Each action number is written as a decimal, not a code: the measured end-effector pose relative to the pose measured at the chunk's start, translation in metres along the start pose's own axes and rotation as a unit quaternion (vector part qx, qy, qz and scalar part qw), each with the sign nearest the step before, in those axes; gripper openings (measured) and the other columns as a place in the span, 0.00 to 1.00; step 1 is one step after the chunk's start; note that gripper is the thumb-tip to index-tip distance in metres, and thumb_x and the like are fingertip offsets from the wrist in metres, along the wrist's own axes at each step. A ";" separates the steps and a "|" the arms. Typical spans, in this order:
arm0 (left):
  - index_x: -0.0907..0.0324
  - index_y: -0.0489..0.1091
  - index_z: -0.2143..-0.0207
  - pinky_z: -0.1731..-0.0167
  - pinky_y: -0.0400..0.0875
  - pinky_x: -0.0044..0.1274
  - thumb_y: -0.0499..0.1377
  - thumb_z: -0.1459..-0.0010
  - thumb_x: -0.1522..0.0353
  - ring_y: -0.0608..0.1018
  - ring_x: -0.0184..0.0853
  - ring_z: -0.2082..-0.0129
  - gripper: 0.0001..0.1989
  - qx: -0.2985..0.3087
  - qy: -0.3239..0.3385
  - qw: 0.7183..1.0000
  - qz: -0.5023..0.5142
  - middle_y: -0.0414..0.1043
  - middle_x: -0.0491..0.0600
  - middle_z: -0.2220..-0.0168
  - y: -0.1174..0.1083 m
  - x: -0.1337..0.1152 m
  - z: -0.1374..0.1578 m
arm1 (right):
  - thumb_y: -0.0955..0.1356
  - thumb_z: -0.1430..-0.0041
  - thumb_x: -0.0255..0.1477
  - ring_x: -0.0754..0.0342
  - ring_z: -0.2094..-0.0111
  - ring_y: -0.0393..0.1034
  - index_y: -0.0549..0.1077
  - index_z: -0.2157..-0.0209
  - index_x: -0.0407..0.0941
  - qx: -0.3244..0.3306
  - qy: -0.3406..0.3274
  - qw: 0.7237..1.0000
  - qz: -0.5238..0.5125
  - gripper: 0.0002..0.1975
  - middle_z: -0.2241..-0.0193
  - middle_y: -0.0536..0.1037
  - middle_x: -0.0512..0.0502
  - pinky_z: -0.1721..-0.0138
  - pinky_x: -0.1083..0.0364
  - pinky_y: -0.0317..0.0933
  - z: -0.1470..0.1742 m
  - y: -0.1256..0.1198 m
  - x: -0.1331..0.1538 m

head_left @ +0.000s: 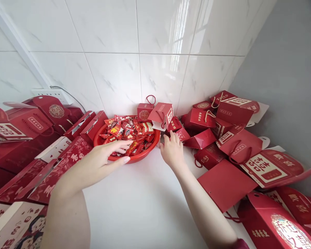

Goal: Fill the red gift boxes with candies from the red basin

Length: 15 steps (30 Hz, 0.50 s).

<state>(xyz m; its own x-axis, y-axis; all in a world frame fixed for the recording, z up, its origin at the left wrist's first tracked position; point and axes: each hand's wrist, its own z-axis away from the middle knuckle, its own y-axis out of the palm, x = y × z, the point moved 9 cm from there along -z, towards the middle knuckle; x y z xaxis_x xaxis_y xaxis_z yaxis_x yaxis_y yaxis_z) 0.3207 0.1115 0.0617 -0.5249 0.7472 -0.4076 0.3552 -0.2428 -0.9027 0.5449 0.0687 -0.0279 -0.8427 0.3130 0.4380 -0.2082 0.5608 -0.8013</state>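
My left hand (111,155) hovers over the near side of a red plastic basin (145,157), thumb and fingers apart, with nothing in it. Wrapped candies (128,133) in mostly red wrappers fill the basin. My right hand (172,149) is just right of the basin, fingers slightly bent and apart, pointing toward a small red gift box (181,134). Whether its fingertips touch that box I cannot tell. A red candy box with a cord handle (162,114) leans tilted over the basin's right rim. Behind it stands another small red box (144,112).
Red gift boxes (238,145) are heaped along the right side, some tipped over. More red boxes (54,169) stand in rows at the left. A white tiled wall (114,76) closes the back, with a power strip (52,95) and cable at its left.
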 end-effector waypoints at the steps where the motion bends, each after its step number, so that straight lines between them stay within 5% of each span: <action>1: 0.46 0.63 0.38 0.42 0.67 0.30 0.56 0.38 0.53 0.73 0.40 0.42 0.26 0.019 0.001 1.000 0.005 0.68 0.44 0.40 0.006 -0.002 0.000 | 0.65 0.38 0.29 0.32 0.35 0.49 0.70 0.45 0.38 -0.003 0.027 1.000 -0.006 0.20 0.36 0.57 0.26 0.42 0.34 0.52 -0.013 0.004 -0.004; 4: 0.47 0.63 0.38 0.39 0.64 0.29 0.54 0.37 0.52 0.72 0.38 0.41 0.26 0.073 0.000 0.997 0.004 0.68 0.44 0.41 0.023 -0.002 0.004 | 0.65 0.38 0.29 0.35 0.33 0.48 0.69 0.43 0.38 -0.004 0.046 0.998 -0.042 0.22 0.35 0.58 0.29 0.40 0.35 0.51 -0.046 0.011 -0.011; 7: 0.47 0.63 0.39 0.41 0.66 0.28 0.53 0.36 0.52 0.73 0.37 0.43 0.25 0.099 -0.004 0.995 -0.003 0.70 0.43 0.42 0.032 0.005 0.010 | 0.59 0.34 0.24 0.47 0.36 0.56 0.65 0.40 0.37 -0.029 0.011 0.997 -0.070 0.22 0.38 0.64 0.32 0.39 0.48 0.55 -0.060 -0.008 -0.010; 9: 0.44 0.63 0.40 0.42 0.67 0.28 0.53 0.36 0.53 0.73 0.37 0.43 0.23 0.097 0.003 0.995 -0.011 0.70 0.42 0.43 0.032 0.007 0.013 | 0.56 0.32 0.25 0.51 0.40 0.62 0.67 0.41 0.38 -0.088 -0.009 0.992 -0.093 0.21 0.41 0.67 0.34 0.41 0.52 0.58 -0.050 -0.044 -0.007; 11: 0.42 0.63 0.40 0.44 0.67 0.26 0.55 0.36 0.55 0.74 0.35 0.45 0.22 0.080 0.019 0.997 -0.010 0.71 0.40 0.44 0.027 0.005 0.016 | 0.61 0.33 0.28 0.50 0.50 0.71 0.75 0.50 0.42 -0.227 -0.052 0.958 -0.169 0.15 0.51 0.75 0.39 0.49 0.53 0.64 -0.021 -0.100 -0.002; 12: 0.42 0.63 0.41 0.45 0.67 0.24 0.55 0.36 0.56 0.75 0.34 0.46 0.21 0.068 0.030 0.997 -0.003 0.72 0.40 0.45 0.023 0.003 0.018 | 0.62 0.33 0.29 0.51 0.54 0.72 0.76 0.53 0.45 -0.243 -0.072 0.947 -0.197 0.13 0.56 0.77 0.42 0.53 0.54 0.66 -0.006 -0.119 0.002; 15: 0.46 0.70 0.49 0.51 0.68 0.18 0.57 0.35 0.61 0.77 0.31 0.53 0.13 0.024 0.057 0.997 0.038 0.75 0.40 0.52 0.011 -0.006 0.020 | 0.66 0.36 0.28 0.54 0.60 0.74 0.79 0.59 0.48 -0.056 -0.133 0.956 -0.255 0.09 0.60 0.79 0.47 0.61 0.57 0.66 0.020 -0.123 0.025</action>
<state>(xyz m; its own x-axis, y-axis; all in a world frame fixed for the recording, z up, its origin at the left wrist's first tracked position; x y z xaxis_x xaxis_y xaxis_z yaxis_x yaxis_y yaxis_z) 0.3125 0.0921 0.0516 -0.4047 0.7908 -0.4592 0.3514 -0.3292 -0.8765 0.5395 -0.0079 0.0731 -0.7451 -0.2218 0.6290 -0.5843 0.6718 -0.4552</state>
